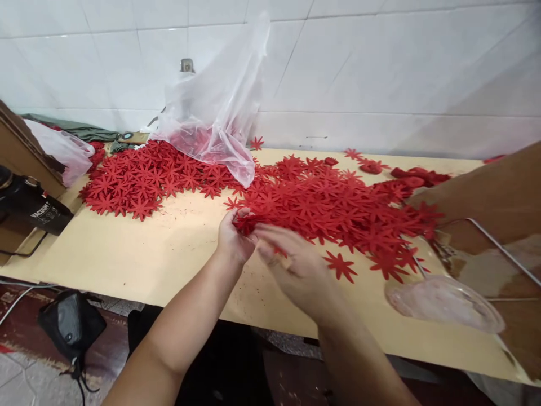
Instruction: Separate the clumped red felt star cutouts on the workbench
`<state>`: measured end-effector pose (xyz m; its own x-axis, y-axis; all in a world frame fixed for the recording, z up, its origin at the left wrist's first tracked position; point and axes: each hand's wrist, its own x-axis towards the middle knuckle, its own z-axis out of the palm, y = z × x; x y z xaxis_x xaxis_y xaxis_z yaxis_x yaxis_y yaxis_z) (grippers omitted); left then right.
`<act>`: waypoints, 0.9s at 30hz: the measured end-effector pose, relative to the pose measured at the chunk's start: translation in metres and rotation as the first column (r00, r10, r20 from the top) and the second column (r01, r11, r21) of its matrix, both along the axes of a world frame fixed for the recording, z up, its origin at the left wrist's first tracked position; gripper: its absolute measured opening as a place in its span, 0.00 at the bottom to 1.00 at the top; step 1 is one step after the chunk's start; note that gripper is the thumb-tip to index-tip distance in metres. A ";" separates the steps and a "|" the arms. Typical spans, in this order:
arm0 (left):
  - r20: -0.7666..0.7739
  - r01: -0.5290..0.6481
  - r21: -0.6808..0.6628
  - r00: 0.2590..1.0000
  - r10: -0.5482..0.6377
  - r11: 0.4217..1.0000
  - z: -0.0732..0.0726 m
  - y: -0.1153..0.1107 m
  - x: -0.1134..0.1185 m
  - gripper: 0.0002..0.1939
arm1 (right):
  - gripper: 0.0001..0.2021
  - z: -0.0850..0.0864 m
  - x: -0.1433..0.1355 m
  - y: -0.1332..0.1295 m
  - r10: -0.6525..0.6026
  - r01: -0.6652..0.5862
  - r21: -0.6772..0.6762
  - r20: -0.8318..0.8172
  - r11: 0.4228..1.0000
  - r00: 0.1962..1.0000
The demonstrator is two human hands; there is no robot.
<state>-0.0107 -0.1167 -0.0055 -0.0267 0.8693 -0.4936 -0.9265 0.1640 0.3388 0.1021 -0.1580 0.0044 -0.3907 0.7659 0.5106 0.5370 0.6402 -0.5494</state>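
Note:
My left hand [236, 235] is closed around a small bunch of red petal-shaped pieces [245, 224] at the front edge of a large pile. My right hand [287, 256] is beside it, its fingers reaching to the bunch and blurred by motion, so its grip is unclear. Behind both hands spreads the pile of red flower-shaped cutouts [321, 203]. A second heap of the same cutouts [135, 172] lies to the left. One loose red cutout [340, 266] rests on the table right of my right hand.
A clear plastic bag [215, 118] stands against the wall on the left heap. A round plastic lid [448, 304] with whitish stuff sits at the right. Cardboard [499, 208] borders the table [169, 254] at right; a black bottle [34, 203] stands at left.

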 end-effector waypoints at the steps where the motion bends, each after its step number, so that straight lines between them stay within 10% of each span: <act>1: 0.037 -0.001 0.004 0.999 0.000 1.000 0.000 0.000 0.002 0.15 | 0.17 0.005 0.003 0.007 -0.072 0.073 0.027 -0.040 0.997 0.997; 6: 0.129 0.126 0.082 0.982 -0.136 0.989 0.003 -0.006 0.020 0.20 | 0.28 -0.012 -0.014 0.046 -0.173 0.171 -0.051 -0.041 0.984 0.984; 11: 0.069 0.034 0.061 0.997 -0.038 0.998 0.008 -0.003 0.004 0.25 | 0.32 -0.043 -0.044 0.016 -0.024 0.013 -0.142 -0.079 0.990 0.997; 16: 0.032 0.010 -0.063 0.999 -0.008 0.998 0.015 0.003 -0.011 0.25 | 0.27 -0.038 -0.045 -0.001 -0.007 -0.032 -0.194 -0.197 0.980 0.980; 23: -0.048 0.253 0.155 0.967 -0.249 0.955 0.017 0.007 -0.002 0.19 | 0.22 -0.036 -0.034 0.060 -0.308 0.084 -0.426 -0.491 0.901 0.814; 27: -0.236 0.252 0.191 0.950 -0.205 0.949 0.004 0.016 -0.013 0.07 | 0.30 -0.030 -0.028 0.083 -0.232 -0.115 -0.504 -0.574 0.856 0.786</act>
